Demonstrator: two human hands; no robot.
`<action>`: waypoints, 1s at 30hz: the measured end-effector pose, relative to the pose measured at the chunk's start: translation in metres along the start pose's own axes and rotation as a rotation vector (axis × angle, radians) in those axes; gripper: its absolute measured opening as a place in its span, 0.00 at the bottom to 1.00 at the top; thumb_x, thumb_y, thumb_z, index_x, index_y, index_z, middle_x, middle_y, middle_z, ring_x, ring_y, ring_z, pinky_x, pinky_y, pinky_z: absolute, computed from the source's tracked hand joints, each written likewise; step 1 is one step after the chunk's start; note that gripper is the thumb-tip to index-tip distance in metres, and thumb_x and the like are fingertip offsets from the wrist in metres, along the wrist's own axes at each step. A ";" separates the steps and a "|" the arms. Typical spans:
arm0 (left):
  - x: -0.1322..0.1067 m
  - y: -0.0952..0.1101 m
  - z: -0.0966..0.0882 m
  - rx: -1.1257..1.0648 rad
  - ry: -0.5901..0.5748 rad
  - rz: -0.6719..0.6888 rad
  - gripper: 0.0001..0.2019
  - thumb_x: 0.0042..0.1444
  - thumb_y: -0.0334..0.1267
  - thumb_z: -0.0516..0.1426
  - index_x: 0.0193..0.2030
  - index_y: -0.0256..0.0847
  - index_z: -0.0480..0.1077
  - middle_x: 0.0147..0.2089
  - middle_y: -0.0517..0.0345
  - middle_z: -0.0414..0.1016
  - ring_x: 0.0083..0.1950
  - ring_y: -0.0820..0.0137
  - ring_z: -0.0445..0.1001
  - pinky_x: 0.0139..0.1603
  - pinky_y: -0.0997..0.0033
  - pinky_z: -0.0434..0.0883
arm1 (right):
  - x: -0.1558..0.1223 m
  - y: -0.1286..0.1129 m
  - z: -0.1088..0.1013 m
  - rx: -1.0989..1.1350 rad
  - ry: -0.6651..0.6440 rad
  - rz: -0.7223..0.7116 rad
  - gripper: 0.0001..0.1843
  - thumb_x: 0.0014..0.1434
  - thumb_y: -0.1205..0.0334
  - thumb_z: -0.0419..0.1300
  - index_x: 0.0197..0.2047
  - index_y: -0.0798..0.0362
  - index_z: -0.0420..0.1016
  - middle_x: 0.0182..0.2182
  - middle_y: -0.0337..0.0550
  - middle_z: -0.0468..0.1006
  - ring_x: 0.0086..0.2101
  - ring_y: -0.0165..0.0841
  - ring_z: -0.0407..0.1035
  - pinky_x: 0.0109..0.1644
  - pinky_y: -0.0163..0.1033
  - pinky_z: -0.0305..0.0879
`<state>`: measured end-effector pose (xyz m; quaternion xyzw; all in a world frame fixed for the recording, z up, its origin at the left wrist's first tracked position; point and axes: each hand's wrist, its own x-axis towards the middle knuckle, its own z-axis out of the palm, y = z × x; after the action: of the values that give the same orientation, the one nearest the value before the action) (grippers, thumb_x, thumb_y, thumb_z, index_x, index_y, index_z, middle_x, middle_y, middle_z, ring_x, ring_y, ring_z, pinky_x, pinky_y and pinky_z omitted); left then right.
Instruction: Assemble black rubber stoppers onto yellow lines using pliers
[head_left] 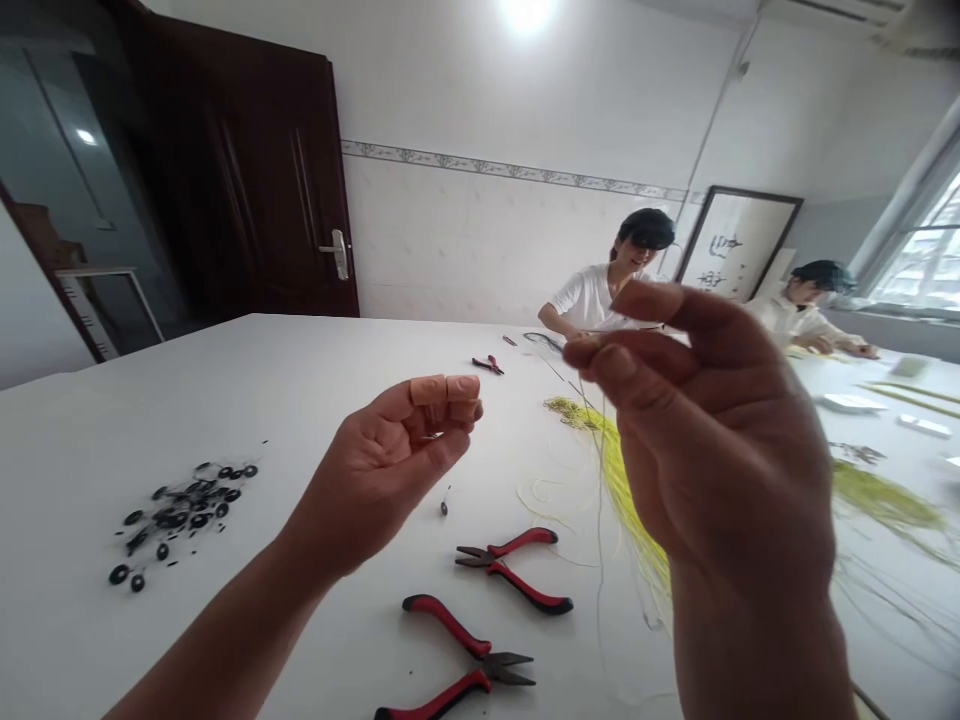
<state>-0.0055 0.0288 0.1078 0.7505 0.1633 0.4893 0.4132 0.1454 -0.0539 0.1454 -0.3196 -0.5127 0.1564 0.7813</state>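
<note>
My left hand (397, 450) is raised over the white table (225, 400), fingers curled, thumb and taped fingertips pinched on something too small to make out. My right hand (705, 440) is held higher and closer to the camera, its thumb and forefinger pinching a thin thread (600, 520) that hangs down toward a bundle of yellow-green threads (630, 490) on the table. A tiny dark bead (444, 508) lies below my left hand.
Two red-handled pliers (517, 565) (461, 665) lie near the front edge. A pile of small black rings (184, 510) sits at left. Another pair of pliers (487, 365) lies farther back. Two people in white sit at the far side, with more yellow threads (885, 495) at right.
</note>
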 end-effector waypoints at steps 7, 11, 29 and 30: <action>-0.013 0.024 0.009 -0.133 0.027 0.009 0.24 0.47 0.28 0.60 0.51 0.47 0.64 0.42 0.55 0.75 0.44 0.65 0.73 0.40 0.66 0.76 | -0.016 0.012 0.016 -0.096 -0.176 0.096 0.15 0.49 0.68 0.62 0.40 0.44 0.68 0.30 0.35 0.75 0.34 0.32 0.71 0.38 0.40 0.69; -0.013 0.025 0.010 -0.271 0.120 -0.059 0.15 0.46 0.27 0.60 0.42 0.44 0.69 0.31 0.61 0.75 0.36 0.72 0.74 0.37 0.71 0.75 | -0.019 0.018 0.020 -0.113 -0.237 0.084 0.15 0.50 0.69 0.61 0.41 0.44 0.67 0.29 0.35 0.75 0.34 0.31 0.71 0.38 0.39 0.70; -0.013 0.027 0.010 -0.147 0.259 -0.046 0.14 0.45 0.32 0.62 0.39 0.45 0.68 0.33 0.62 0.77 0.35 0.73 0.75 0.37 0.75 0.73 | -0.026 0.005 0.013 -0.422 -0.245 -0.211 0.15 0.49 0.70 0.61 0.42 0.49 0.69 0.37 0.40 0.74 0.40 0.35 0.69 0.41 0.41 0.69; -0.014 0.027 0.011 -0.125 0.268 -0.035 0.14 0.45 0.32 0.62 0.39 0.44 0.67 0.35 0.60 0.77 0.36 0.72 0.76 0.37 0.75 0.74 | -0.027 0.005 0.014 -0.431 -0.269 -0.204 0.15 0.49 0.70 0.61 0.41 0.48 0.69 0.37 0.39 0.75 0.39 0.34 0.69 0.40 0.40 0.69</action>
<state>-0.0070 -0.0013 0.1187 0.6483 0.1993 0.5872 0.4419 0.1219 -0.0610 0.1266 -0.4014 -0.6629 0.0050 0.6320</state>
